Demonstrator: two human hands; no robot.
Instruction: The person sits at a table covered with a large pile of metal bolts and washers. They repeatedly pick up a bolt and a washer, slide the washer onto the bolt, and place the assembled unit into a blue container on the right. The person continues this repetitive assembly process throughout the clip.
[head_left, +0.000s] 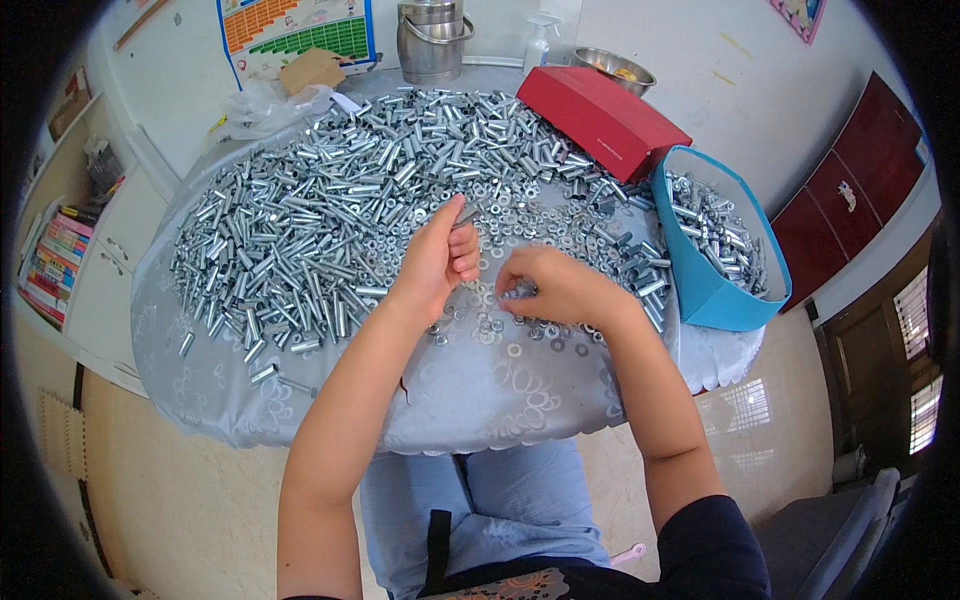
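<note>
Clock positions refer to the centre of the view; 12 points away from the person.

1. Tabletop (470,420): covered with a grey patterned cloth; carries all parts listed below.
2. Pile of metal parts (290,225): sleeves and rods, silver, heaped loosely from 9 o'clock round to 1 o'clock, with further sleeves at 3 o'clock beside the bin.
3. Blue bin (705,295): open-topped, between 2 and 3 o'clock, near the tabletop's edge; filled with similar metal parts.
4. Red box (605,115): at 1 o'clock, set at a slant, its near end just beside the blue bin.
5. Metal canister (430,50): upright with a bail handle, just short of 12 o'clock, behind the pile.
6. Metal bowl (645,88): at 1 o'clock, behind the red box; yellowish contents visible.
7. Left hand (436,262): at 11 o'clock, near the centre, above the parts. Fingers are curled closed, thumb raised, gripping a metal piece (470,214) between thumb and forefinger.
8. Right hand (562,286): at 3 o'clock, near the centre, palm side down over the washers. Thumb and fingers are bent toward each other; whether they grip anything cannot be told.
9. Washers (583,350): flat rings, scattered from 12 o'clock through the area between the hands to 5 o'clock, some lying singly on the cloth.
</note>
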